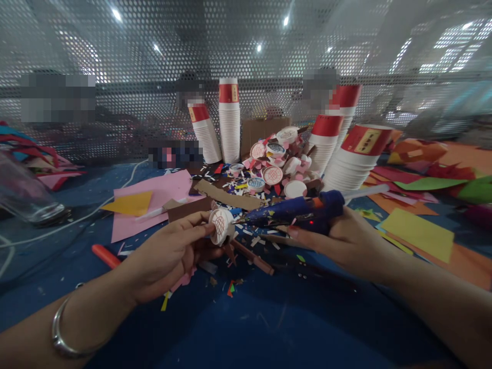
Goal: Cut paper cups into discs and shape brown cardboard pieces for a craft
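Between the fingers of my left hand is a small white paper cup piece with a red grid drawn on its round face. Brown paper strips hang just below it. My right hand is wrapped round a dark blue glue gun with a small red light lit. Its nozzle points left and meets, or nearly meets, the edge of the cup piece. A whitish glue stick juts out of the gun's back end.
Behind my hands lies a pile of similar decorated cup pieces. Stacks of red and white paper cups stand at the back. Pink paper, yellow sheets, scraps and a red-orange stick lie around. A white cord crosses the left; a clear jar lies there.
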Available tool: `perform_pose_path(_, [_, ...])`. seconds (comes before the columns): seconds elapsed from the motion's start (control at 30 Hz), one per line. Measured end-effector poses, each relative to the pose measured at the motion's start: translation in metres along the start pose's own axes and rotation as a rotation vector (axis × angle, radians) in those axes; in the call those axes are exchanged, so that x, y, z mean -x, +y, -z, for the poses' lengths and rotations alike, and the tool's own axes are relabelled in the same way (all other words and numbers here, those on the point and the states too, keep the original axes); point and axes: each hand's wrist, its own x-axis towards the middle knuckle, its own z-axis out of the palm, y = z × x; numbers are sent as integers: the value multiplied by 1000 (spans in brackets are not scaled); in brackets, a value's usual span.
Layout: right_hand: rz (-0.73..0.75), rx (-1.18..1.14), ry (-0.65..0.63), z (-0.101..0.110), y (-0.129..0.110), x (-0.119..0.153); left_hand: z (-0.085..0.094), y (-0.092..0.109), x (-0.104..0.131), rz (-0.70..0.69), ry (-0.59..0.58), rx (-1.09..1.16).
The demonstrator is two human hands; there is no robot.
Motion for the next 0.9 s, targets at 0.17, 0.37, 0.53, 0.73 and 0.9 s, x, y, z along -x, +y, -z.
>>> perform_pose_path(0.17, [7,-32,27,-2,-8,-3,1,0,0,-91,66,-1])
perform_pose_path(0.37, [-27,22,76,4,-9,-6,1,0,0,-176,98,19])
perform_pose_path(0.53, [-121,105,159,20,0,-10,0,4,-1,-175,172,56])
perform_pose_path(0.73, [-402,75,140,32,12,-8,0,6,2,-165,179,60])
perform_pose_path(0.9, [-418,97,159,40,24,4,3,4,3,-162,175,67])
